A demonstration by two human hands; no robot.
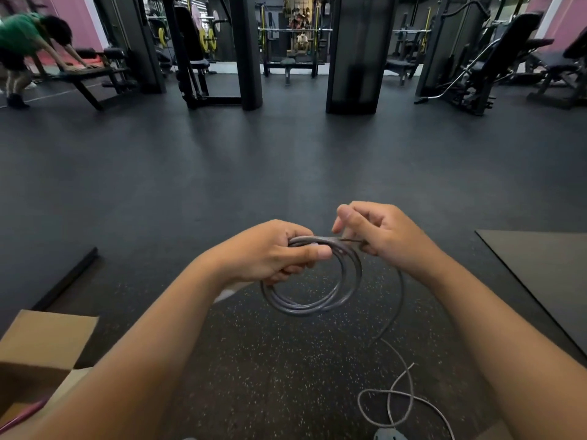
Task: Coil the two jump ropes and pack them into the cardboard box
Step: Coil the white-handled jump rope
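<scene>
Grey jump rope (313, 300): light, springy; left hand (270, 254) clamps coil top, right hand (381, 233) pinches the strand; cardboard box (41, 350) near left.

person in green (22, 36) leaning on bench (85, 73) | dark mat (546, 274) at right | weight machines (476, 68) behind

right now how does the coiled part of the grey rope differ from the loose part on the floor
The coiled part hangs in the air in neat stacked rings, gripped by the left hand with the right hand feeding it. The loose part lies on the floor in one untidy crossed loop. Both are the same thin grey cord.
</scene>
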